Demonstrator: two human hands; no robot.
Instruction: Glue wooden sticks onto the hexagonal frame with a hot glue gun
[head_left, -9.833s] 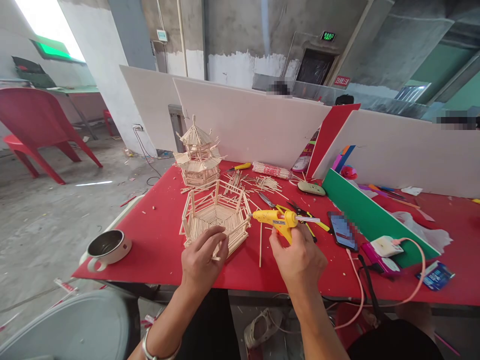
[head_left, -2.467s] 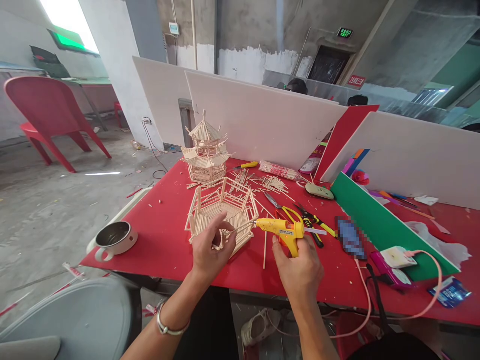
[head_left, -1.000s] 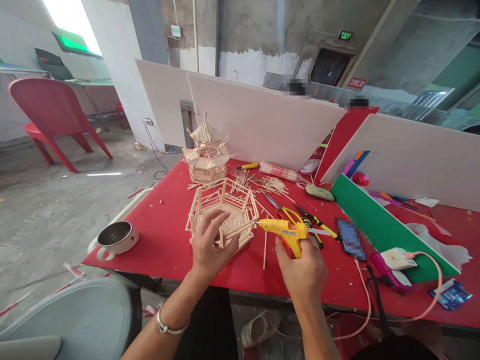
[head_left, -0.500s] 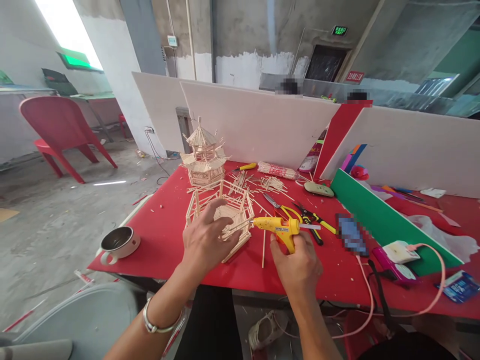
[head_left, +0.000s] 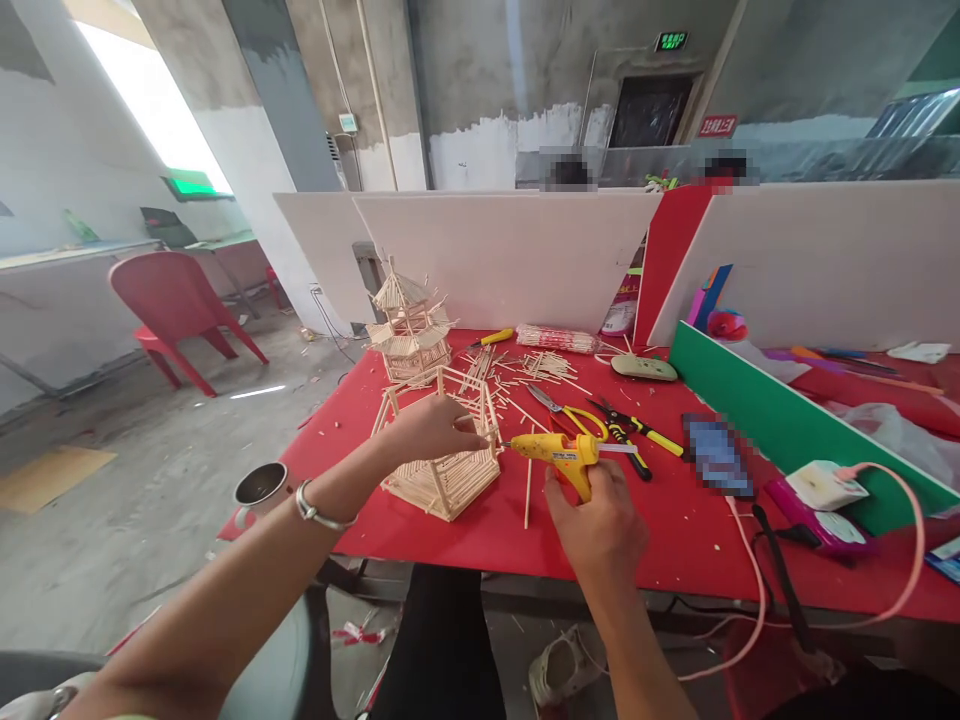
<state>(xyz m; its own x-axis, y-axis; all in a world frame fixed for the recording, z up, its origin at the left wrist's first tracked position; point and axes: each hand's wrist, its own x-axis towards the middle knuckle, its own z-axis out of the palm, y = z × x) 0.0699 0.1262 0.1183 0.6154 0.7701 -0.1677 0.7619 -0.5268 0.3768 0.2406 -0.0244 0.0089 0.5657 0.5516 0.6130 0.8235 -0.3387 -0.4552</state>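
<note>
My right hand [head_left: 604,515] grips a yellow glue gun [head_left: 551,452] by its handle, a glue stick jutting from the back. The nozzle points left, close to the fingertips of my left hand [head_left: 442,428]. That hand reaches over a six-sided frame of thin wooden sticks [head_left: 442,500], its fingers pinched at the right side. A short piece of wooden stick shows at the fingertips; the rest is hidden. Behind the frame stands a stick-built pagoda model [head_left: 409,325] with tiered roofs. One loose stick [head_left: 528,495] lies below the glue gun.
Loose sticks [head_left: 551,367] and a bundle in wrapping [head_left: 559,338] lie at the back. Yellow-handled scissors [head_left: 570,412], pliers [head_left: 634,432] and a phone [head_left: 716,455] are on the right, before a green board [head_left: 787,430]. A mug [head_left: 262,490] stands near the left edge.
My left hand has moved up and right, from above the frame's front to its right side, with the fingers drawn together. The glue gun stays nearly in place; the view has shifted.
</note>
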